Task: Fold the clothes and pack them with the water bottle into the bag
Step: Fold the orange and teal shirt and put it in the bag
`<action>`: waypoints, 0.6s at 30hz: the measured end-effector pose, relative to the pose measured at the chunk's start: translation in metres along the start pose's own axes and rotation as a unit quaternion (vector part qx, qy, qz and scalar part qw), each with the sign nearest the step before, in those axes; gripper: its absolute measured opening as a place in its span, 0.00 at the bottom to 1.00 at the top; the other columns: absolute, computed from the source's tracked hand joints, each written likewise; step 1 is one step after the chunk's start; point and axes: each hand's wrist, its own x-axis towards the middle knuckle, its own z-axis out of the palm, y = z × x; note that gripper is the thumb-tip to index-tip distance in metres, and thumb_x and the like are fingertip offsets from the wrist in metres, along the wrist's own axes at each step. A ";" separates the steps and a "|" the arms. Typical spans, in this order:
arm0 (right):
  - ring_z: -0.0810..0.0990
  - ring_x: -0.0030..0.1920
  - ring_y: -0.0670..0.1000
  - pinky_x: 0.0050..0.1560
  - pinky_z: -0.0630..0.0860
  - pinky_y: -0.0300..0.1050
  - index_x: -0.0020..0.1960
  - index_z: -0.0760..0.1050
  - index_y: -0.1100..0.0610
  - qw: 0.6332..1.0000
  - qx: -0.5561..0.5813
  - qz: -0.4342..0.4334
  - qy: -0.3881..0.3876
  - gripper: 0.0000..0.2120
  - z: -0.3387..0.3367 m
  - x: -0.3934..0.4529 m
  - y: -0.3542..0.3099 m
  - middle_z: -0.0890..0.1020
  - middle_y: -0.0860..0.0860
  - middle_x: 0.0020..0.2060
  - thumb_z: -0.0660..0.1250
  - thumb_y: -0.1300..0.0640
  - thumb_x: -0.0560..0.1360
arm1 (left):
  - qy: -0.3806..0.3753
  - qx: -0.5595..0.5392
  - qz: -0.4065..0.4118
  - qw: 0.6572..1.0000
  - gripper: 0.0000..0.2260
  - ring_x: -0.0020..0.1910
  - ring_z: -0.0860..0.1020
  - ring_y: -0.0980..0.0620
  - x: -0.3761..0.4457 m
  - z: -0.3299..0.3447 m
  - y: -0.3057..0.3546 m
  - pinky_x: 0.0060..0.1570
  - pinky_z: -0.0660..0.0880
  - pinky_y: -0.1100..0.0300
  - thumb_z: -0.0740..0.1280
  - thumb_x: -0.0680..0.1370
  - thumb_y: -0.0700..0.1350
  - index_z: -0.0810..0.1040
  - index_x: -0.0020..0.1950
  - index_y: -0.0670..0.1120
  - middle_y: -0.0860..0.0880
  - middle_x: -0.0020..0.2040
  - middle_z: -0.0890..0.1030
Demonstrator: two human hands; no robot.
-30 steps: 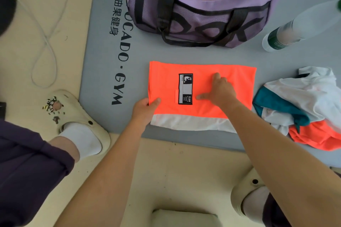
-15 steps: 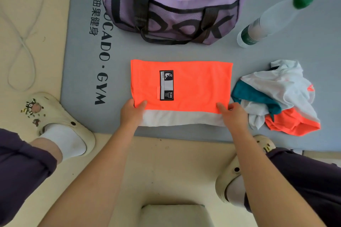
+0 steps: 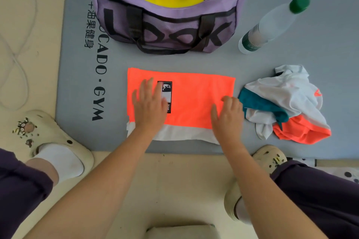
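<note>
Partly done. Flat under both palms: the bright orange folded garment with a white band and a black label, lying as a neat rectangle on the grey gym mat. Just beyond the fingertips, the purple fabric duffel bag with black lettering, unzipped, something yellow already inside — possibly a folded piece, hard to tell through the opening. Off to the far side of the right hand, the clear plastic water bottle with a green cap, lying tilted, not yet packed. Just beside the right hand, nearly touching it, a crumpled heap of white, teal and orange clothing, still unfolded.

Left hand spread open, fingers straight, pressing over the label; right hand released too, fingers loosely bent, resting on the orange cloth near its edge. Nothing gripped.

Against half a second ago: both hands up off the near corners and onto the top of the garment — smoothing rather than pinching. Garment, bottle and heap unmoved.

Left: one more fold perhaps, the heap, then everything into the bag.
</note>
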 end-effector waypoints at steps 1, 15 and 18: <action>0.75 0.55 0.63 0.52 0.72 0.57 0.57 0.74 0.64 0.999 -0.007 -0.049 -0.009 0.15 0.007 0.004 -0.010 0.77 0.62 0.55 0.64 0.53 0.77 | -0.031 0.011 0.049 0.998 0.22 0.74 0.63 0.37 0.005 0.006 0.006 0.67 0.62 0.34 0.63 0.78 0.47 0.70 0.72 0.45 0.41 0.75 0.66; 0.52 0.79 0.57 0.76 0.53 0.60 0.79 0.56 0.53 0.980 -0.100 -0.146 -0.093 0.31 0.063 -0.007 0.041 0.57 0.55 0.78 0.53 0.44 0.79 | -0.033 0.098 0.195 0.975 0.27 0.79 0.55 0.41 0.058 0.053 -0.055 0.71 0.51 0.30 0.54 0.81 0.59 0.57 0.79 0.54 0.45 0.79 0.59; 0.54 0.78 0.57 0.76 0.54 0.60 0.78 0.57 0.60 0.990 -0.070 -0.092 -0.076 0.29 0.053 -0.004 0.043 0.59 0.57 0.78 0.53 0.47 0.81 | -0.035 0.097 0.184 0.977 0.26 0.79 0.54 0.40 0.057 0.046 -0.051 0.71 0.51 0.30 0.55 0.81 0.56 0.59 0.79 0.53 0.44 0.80 0.58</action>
